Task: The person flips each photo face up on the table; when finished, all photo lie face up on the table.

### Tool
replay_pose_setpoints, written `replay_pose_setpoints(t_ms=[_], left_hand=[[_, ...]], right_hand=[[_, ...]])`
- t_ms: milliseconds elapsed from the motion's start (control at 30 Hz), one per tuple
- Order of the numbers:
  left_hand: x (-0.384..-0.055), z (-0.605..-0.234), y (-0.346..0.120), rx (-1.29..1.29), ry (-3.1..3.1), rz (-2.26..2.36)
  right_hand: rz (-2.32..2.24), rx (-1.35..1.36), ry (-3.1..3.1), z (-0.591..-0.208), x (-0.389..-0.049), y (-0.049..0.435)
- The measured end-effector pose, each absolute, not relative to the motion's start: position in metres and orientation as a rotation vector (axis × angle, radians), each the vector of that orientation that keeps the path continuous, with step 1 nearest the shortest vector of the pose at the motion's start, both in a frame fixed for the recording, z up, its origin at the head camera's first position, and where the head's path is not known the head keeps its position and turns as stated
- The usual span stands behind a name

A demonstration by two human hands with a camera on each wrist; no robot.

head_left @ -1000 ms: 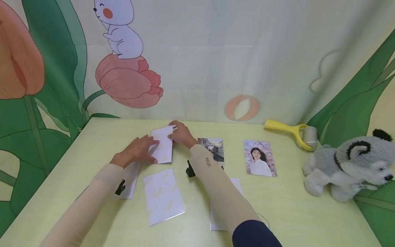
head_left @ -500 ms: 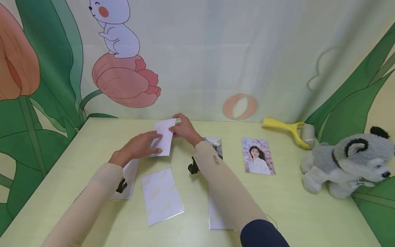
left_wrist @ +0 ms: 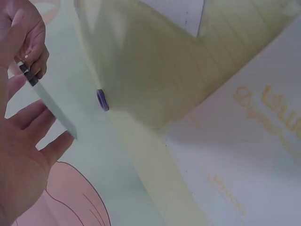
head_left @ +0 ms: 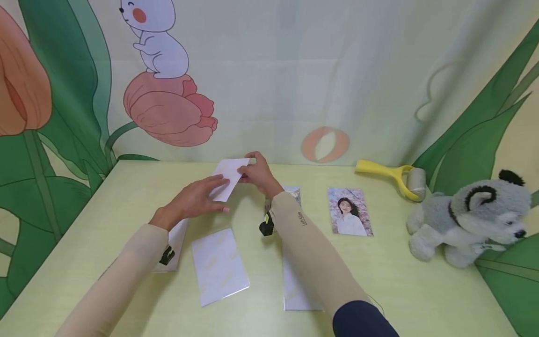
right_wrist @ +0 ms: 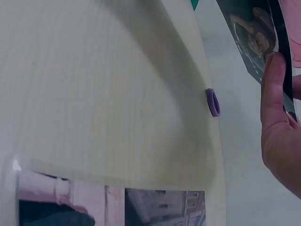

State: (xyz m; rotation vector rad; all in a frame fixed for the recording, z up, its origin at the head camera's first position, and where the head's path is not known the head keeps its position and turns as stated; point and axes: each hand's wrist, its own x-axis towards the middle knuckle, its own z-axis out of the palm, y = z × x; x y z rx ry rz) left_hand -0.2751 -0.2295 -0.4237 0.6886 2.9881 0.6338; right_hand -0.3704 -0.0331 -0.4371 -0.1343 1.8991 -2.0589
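A photo print is lifted above the far part of the table, tilted, its white back toward the head camera. My right hand pinches it at the far right edge. The right wrist view catches the dark picture side of the print beside my thumb. My left hand has its fingers stretched along the print's left side, thumb apart from it. In the left wrist view the print is seen nearly edge-on against those fingers. Under my left wrist lies a face-down print, partly covered.
Face-down prints lie at front middle and under my right forearm. A building photo is partly hidden by my sleeve; a portrait photo lies right of it. Beyond are a yellow lint roller, a plush dog and a small purple ring.
The print has risen off the table and moved away and to the right, tilting more edge-on. My left thumb has come away from it; my right hand keeps its pinch.
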Motion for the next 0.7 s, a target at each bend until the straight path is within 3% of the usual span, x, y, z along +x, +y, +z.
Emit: replay_pose_setpoints(t_ms=[467,700], left_hand=[[-0.275,-0.428,-0.223,0.971,3.236,0.815],[-0.2752,-0.4283,-0.2198,0.974,3.265,0.815]], right_hand=[[-2.16,-0.052,1.771,-0.4319,-0.3713,-0.0258],[-2.135,-0.086,1.748,-0.429,-0.3696,-0.0238]])
